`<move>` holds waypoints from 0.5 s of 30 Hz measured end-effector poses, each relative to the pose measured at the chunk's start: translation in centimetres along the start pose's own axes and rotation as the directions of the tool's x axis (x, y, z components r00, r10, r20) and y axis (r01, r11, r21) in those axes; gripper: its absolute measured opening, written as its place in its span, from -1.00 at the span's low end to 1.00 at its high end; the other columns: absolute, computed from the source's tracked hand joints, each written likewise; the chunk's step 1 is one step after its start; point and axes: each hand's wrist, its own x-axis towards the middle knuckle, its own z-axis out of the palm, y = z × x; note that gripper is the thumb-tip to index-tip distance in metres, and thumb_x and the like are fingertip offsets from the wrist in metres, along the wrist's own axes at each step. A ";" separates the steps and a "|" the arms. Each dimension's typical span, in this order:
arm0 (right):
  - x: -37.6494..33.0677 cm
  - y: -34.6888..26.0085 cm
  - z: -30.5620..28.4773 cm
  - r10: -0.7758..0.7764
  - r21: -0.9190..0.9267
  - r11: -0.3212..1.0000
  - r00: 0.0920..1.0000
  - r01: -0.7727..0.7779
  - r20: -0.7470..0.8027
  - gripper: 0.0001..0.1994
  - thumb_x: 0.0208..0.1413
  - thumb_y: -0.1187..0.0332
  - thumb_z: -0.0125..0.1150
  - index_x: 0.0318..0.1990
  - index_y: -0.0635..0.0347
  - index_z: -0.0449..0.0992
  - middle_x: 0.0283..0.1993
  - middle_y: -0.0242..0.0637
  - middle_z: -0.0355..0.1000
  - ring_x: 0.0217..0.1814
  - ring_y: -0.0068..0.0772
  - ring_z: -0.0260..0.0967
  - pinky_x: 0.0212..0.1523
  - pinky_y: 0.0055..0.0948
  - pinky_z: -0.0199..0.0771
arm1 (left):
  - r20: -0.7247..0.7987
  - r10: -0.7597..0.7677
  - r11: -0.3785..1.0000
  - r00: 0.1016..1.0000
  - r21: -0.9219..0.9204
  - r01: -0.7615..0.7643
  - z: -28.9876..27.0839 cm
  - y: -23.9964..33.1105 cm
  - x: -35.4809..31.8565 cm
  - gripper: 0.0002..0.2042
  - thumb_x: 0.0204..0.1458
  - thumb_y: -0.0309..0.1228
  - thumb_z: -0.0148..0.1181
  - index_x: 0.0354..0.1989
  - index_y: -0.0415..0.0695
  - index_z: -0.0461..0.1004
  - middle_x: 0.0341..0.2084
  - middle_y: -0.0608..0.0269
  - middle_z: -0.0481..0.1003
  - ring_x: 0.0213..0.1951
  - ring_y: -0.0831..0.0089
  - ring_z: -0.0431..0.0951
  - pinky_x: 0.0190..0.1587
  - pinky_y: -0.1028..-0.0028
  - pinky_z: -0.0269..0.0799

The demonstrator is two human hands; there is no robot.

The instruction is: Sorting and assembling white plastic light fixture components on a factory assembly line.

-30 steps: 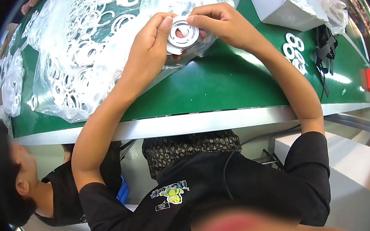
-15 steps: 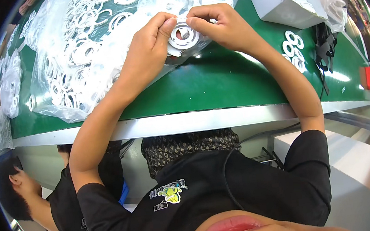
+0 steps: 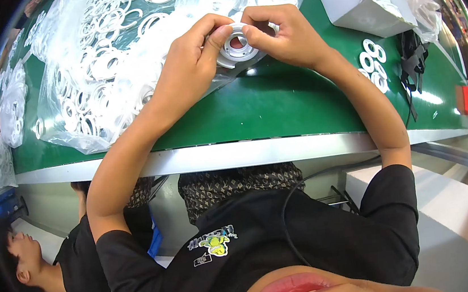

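Observation:
Between both hands I hold a white ring-shaped part (image 3: pixel 229 56) with a round hole in its middle. My left hand (image 3: pixel 196 50) pinches its left upper rim between thumb and bent fingers. From the other side my right hand (image 3: pixel 279 34) grips the upper right rim, its thumb lying over the ring's face. The ring is raised over the near edge of a clear plastic bag (image 3: pixel 82 143). Many loose white rings (image 3: pixel 104 65) lie on and in that plastic, to the left of my hands. The fingertips behind the ring are hidden.
A white box (image 3: pixel 339 6) of similar rings stands at the back right, with a small group of rings (image 3: pixel 366 62) and a black strap (image 3: pixel 412 59) near it. Farther right is a red box (image 3: pixel 465 100). Another person (image 3: pixel 70 266) sits at my left. The green table (image 3: pixel 253 110) has a metal front edge.
The ring has turned between my fingers, and its central hole now shows more openly. Both hands shifted slightly right. The person at my left has tilted their head back.

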 end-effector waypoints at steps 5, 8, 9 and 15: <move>0.0 0.1 0.6 -0.077 -0.032 0.997 0.995 0.075 -0.060 -0.79 0.11 0.31 0.05 -0.41 0.30 0.43 -0.58 -0.40 0.28 -0.55 -0.63 0.11 -0.52 -0.57 0.15 | -0.007 0.000 1.000 1.000 0.014 0.000 -0.4 0.3 -0.1 -0.83 0.20 -0.38 0.00 -0.21 -0.25 0.40 -0.51 0.20 0.47 -0.45 0.56 0.40 -0.37 0.55 0.32; -0.3 0.2 0.7 -0.100 -0.087 0.992 0.988 0.090 -0.120 -0.76 0.07 0.26 0.07 -0.45 0.28 0.46 -0.64 -0.28 0.32 -0.62 -0.54 0.18 -0.54 -0.48 0.20 | 0.011 -0.024 0.998 1.000 -0.057 0.025 -0.1 0.5 0.0 -0.83 0.19 -0.39 0.02 -0.24 -0.26 0.40 -0.51 0.22 0.48 -0.44 0.57 0.42 -0.37 0.56 0.32; -0.1 0.2 0.8 -0.094 -0.078 0.993 0.987 0.084 -0.131 -0.76 0.07 0.26 0.07 -0.45 0.28 0.46 -0.65 -0.28 0.31 -0.62 -0.54 0.18 -0.55 -0.48 0.20 | 0.008 -0.028 0.997 1.000 -0.072 0.028 -0.2 0.6 0.1 -0.83 0.19 -0.38 0.01 -0.25 -0.26 0.40 -0.52 0.23 0.48 -0.44 0.58 0.42 -0.38 0.58 0.32; 0.5 0.0 1.0 -0.083 -0.055 0.996 0.989 0.077 -0.124 -0.76 0.10 0.26 0.06 -0.42 0.27 0.48 -0.63 -0.28 0.30 -0.59 -0.55 0.17 -0.53 -0.49 0.21 | -0.004 -0.024 0.998 1.000 -0.051 0.023 -0.7 0.1 0.3 -0.81 0.19 -0.36 -0.01 -0.28 -0.25 0.40 -0.54 0.22 0.48 -0.47 0.58 0.41 -0.39 0.57 0.31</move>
